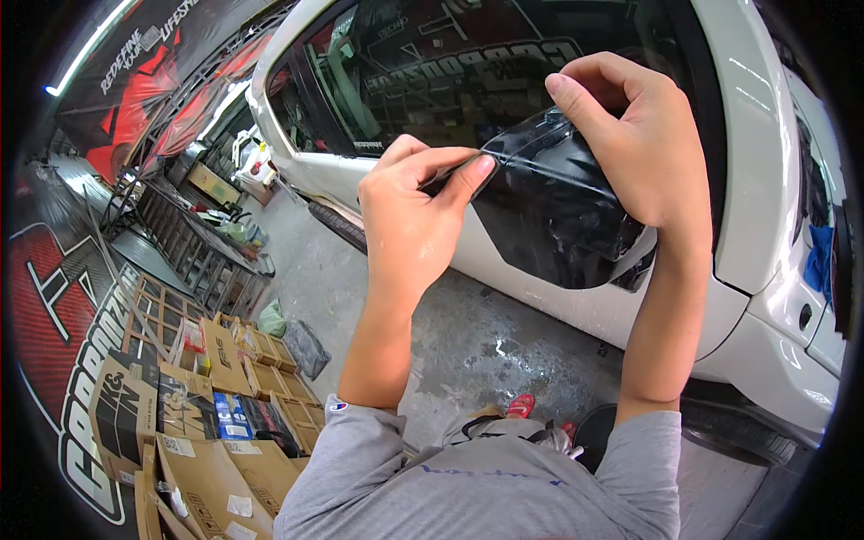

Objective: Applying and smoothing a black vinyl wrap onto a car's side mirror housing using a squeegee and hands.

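A sheet of glossy dark film (549, 202) hangs curved and creased between my hands, in front of the side of a white car (729, 333). My left hand (418, 202) is closed, pinching the film's upper left edge between thumb and bent forefinger. On the other side, my right hand (643, 135) is raised and bent at the wrist, its fingers curled over at the film's upper right. Its thumb points left above the film's top edge, and part of its grip is hidden. Behind the film, the car's dark side window (432, 72) reflects the room.
Cardboard boxes (225, 450) are stacked at the lower left, near a dark plastic bag (306, 349). A metal rack (193, 247) stands farther back. Wet patches mark the grey floor (504, 346). A dark round container (596, 436) sits beside my feet, and a blue cloth (819, 261) hangs far right.
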{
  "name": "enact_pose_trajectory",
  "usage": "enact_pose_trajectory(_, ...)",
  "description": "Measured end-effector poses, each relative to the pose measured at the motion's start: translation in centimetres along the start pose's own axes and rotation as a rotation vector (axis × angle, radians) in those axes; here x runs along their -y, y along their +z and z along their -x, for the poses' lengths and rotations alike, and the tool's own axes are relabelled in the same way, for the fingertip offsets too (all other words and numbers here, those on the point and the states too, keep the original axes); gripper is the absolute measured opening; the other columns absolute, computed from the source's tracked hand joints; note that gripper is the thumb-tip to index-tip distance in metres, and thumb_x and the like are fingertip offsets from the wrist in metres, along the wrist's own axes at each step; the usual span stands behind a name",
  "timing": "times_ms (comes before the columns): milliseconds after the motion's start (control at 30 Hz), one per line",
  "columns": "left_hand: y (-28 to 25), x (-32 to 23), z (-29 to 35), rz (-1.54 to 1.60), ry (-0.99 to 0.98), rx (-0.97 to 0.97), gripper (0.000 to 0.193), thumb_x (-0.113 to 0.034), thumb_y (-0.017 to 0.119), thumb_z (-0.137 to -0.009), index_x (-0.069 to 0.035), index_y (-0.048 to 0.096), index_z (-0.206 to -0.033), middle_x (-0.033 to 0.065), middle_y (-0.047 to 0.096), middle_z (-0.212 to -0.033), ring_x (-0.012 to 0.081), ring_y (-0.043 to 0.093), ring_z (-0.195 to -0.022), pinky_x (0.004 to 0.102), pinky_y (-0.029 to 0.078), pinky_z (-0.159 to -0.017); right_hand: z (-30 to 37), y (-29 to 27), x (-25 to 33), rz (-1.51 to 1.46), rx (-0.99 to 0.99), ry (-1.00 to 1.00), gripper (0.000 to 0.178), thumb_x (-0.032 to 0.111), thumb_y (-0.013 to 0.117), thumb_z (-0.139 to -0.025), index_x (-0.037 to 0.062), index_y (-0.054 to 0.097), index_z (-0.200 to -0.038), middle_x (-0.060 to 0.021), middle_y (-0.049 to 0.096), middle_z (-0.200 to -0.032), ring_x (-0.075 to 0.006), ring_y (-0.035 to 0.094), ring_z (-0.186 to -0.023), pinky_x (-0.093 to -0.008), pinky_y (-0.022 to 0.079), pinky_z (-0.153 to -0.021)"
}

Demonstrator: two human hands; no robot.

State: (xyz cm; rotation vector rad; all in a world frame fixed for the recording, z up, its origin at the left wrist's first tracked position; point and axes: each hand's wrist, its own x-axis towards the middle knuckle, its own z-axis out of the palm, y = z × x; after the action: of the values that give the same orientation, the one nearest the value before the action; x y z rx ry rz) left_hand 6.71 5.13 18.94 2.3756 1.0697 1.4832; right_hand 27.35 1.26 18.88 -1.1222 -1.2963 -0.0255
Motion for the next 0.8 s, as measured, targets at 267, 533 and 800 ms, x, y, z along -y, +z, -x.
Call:
enact_pose_trajectory(267,1.5,0.9,-2.0,0.102,0.084,-0.046,0.016,-0.008,0.086,-0.081,0.002,0.079,-0.090,0.0073,0.064,-0.084,0.0152,0.060,-0.068,0.0291,0.046,-0.062,0.2,0.2,0.2,-0.026,0.007,0.032,0.031,0.029,0.070,-0.091,-0.0018,0.075,-0.096,-0.0149,0.074,-0.082,-0.0236,0.072,-0.075,-0.0334,0.055,-0.076)
enact_pose_trajectory(533,1.4,0.2,-2.0,0.130,0.070,0.036,0.013,-0.004,0.082,-0.085,0.004,0.078,-0.094,0.0114,0.078,-0.106,0.0138,0.070,-0.092,0.0262,0.053,-0.082,0.1,0.1,0.1,-0.006,0.039,0.058,0.030,0.027,0.071,-0.094,-0.0025,0.074,-0.099,-0.0103,0.073,-0.082,-0.0156,0.068,-0.076,-0.0293,0.053,-0.075)
enact_pose_trajectory(800,1.5,0.1,-2.1,0.108,0.103,0.044,0.016,-0.006,0.078,-0.089,0.002,0.079,-0.103,0.0106,0.079,-0.100,0.0113,0.070,-0.088,0.0258,0.054,-0.083,0.1,0.5,-0.1,-0.013,0.007,0.021,0.031,0.029,0.071,-0.092,-0.0018,0.075,-0.097,-0.0132,0.074,-0.080,-0.0194,0.070,-0.072,-0.0313,0.054,-0.072)
